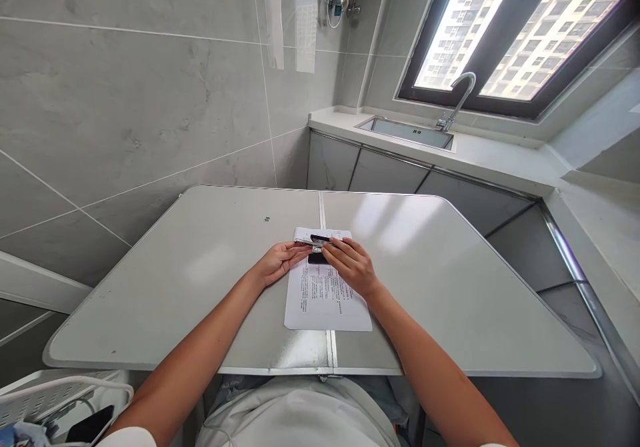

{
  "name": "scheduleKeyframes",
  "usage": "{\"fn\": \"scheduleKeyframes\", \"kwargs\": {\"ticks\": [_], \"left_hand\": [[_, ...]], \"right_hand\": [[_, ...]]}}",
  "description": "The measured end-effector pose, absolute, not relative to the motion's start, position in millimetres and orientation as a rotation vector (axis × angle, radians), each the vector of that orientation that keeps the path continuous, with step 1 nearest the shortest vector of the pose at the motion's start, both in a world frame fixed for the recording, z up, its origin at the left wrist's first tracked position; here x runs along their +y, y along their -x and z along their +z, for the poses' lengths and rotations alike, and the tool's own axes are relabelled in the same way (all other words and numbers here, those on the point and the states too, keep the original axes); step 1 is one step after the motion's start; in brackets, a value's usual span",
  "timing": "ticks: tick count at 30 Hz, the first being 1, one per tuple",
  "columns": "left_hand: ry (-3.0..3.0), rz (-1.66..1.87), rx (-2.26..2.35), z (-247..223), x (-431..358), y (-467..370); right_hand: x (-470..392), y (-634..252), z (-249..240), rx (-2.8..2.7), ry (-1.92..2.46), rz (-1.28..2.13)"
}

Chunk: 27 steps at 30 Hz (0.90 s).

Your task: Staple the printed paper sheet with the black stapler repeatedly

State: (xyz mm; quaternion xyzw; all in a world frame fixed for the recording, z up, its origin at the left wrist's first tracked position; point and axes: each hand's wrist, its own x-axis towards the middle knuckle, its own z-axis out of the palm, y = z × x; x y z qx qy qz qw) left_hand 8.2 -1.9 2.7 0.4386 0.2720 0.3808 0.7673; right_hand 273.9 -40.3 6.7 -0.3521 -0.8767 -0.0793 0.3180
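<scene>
Printed paper (327, 300) lies across the seam of the light folding table, with its lower corners showing. Over its upper part is a black and silver stapler-like tool (320, 238). My left hand (281, 261) holds the tool's left end, its fingers pressed together. From the right, my right hand (353, 265) has its fingers wrapped over the tool, hiding its right part. A black piece (317, 258) shows just below, between the hands; whether it belongs to the tool I cannot tell.
Tiny dark bits (267, 219) lie on the table (225, 314) left of the paper. A white basket (65, 394) stands at the lower left. Behind the table are a counter (490, 157), a sink (407, 131) and a faucet (461, 98).
</scene>
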Motion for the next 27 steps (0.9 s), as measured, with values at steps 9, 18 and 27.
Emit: {"fn": "scheduleKeyframes", "kwargs": {"ticks": [9, 18, 27], "left_hand": [[-0.753, 0.860, 0.473, 3.9, -0.4, -7.7], [-0.676, 0.905, 0.655, -4.3, 2.7, -7.1], [-0.744, 1.042, 0.870, -5.9, 3.9, -7.5]], "right_hand": [[-38.9, -269.7, 9.4, -2.234, 0.769, -0.533], [-39.6, -268.2, 13.7, -2.070, 0.933, -0.224], [-69.0, -266.6, 16.7, -1.518, 1.415, 0.853]]}}
